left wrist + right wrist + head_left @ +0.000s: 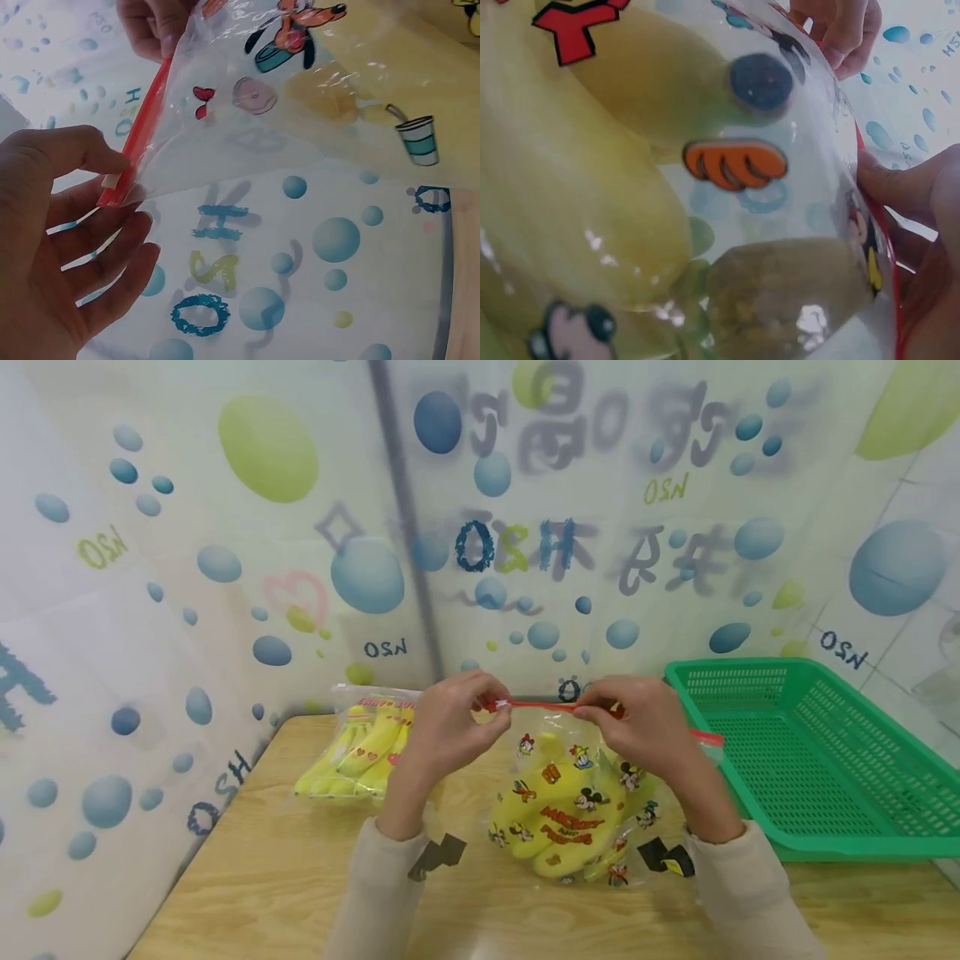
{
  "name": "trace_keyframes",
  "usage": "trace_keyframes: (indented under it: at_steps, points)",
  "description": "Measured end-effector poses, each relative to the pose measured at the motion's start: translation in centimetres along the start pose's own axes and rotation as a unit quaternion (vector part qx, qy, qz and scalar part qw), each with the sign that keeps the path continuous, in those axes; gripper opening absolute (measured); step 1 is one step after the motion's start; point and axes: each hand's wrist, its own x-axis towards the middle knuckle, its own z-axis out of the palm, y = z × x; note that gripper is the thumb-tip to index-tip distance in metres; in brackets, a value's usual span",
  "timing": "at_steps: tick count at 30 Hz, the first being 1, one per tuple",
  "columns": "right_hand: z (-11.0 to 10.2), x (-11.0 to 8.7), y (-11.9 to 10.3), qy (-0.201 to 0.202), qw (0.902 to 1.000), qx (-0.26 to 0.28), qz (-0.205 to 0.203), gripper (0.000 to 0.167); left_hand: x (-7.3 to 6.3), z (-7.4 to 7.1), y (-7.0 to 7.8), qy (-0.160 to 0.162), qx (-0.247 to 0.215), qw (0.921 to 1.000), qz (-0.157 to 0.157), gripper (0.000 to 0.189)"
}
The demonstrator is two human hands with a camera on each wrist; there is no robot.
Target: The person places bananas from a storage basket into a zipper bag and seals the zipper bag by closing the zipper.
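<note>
A clear zip bag (562,810) printed with cartoon characters hangs upright between both hands, with yellow bananas (630,202) inside. My left hand (461,718) pinches one end of its red zip strip (542,705). In the left wrist view, the left thumb and index finger (97,154) are at the whitish slider (110,181), the other fingers spread loosely. My right hand (637,718) pinches the strip farther along, thumb against the edge. In the right wrist view, the bag's bulging side fills most of the picture and partly hides the right fingers (915,195).
A second clear zip bag of bananas (367,747) lies on the wooden table (247,860) at the left, partly behind the left forearm. A green plastic basket (847,843) stands at the right. Behind the table hangs a bubble-printed curtain (300,568).
</note>
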Motion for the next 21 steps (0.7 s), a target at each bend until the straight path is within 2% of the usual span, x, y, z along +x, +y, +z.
trace_keyframes:
  at_steps: [3, 5, 6, 9, 11, 12, 14, 16, 18, 21]
  points:
    - [0.1, 0.1, -0.1, 0.004, 0.9999, -0.009, -0.005, 0.007, -0.4, 0.8, -0.1, 0.000, -0.041, 0.9989, -0.021, 0.018]
    - [0.1, 0.1, -0.1, 0.006, 0.9999, -0.008, -0.010, 0.007, -0.8, 1.3, -0.3, -0.017, -0.096, 0.9935, -0.060, 0.037]
    - [0.1, 0.2, -0.2, 0.008, 0.9999, -0.006, -0.012, 0.007, -1.1, 1.6, -0.4, -0.033, -0.127, 0.9878, -0.084, 0.049]
    - [0.1, 0.3, -0.3, 0.008, 0.9997, 0.004, -0.022, 0.008, -2.3, 2.5, -1.3, -0.113, -0.209, 0.9586, -0.157, 0.074]
    - [0.2, 0.3, -0.5, 0.006, 0.9995, 0.014, -0.028, 0.008, -3.5, 3.3, -2.1, -0.182, -0.243, 0.9332, -0.192, 0.084]
    - [0.3, 0.3, -0.5, 0.006, 0.9993, 0.017, -0.031, 0.008, -4.1, 3.8, -2.4, -0.217, -0.254, 0.9203, -0.204, 0.089]
    - [0.4, 0.3, -0.6, 0.006, 0.9989, 0.026, -0.039, 0.009, -5.3, 4.8, -3.1, -0.274, -0.263, 0.9001, -0.213, 0.102]
    - [0.5, 0.3, -0.7, 0.007, 0.9983, 0.032, -0.048, 0.010, -6.3, 5.8, -3.6, -0.307, -0.268, 0.8867, -0.218, 0.113]
    - [0.6, 0.2, -0.8, 0.008, 0.9978, 0.032, -0.057, 0.011, -6.9, 6.7, -3.9, -0.317, -0.274, 0.8828, -0.213, 0.117]
    - [0.6, 0.2, -0.9, 0.008, 0.9977, 0.028, -0.062, 0.012, -7.2, 7.5, -4.0, -0.306, -0.290, 0.8827, -0.208, 0.113]
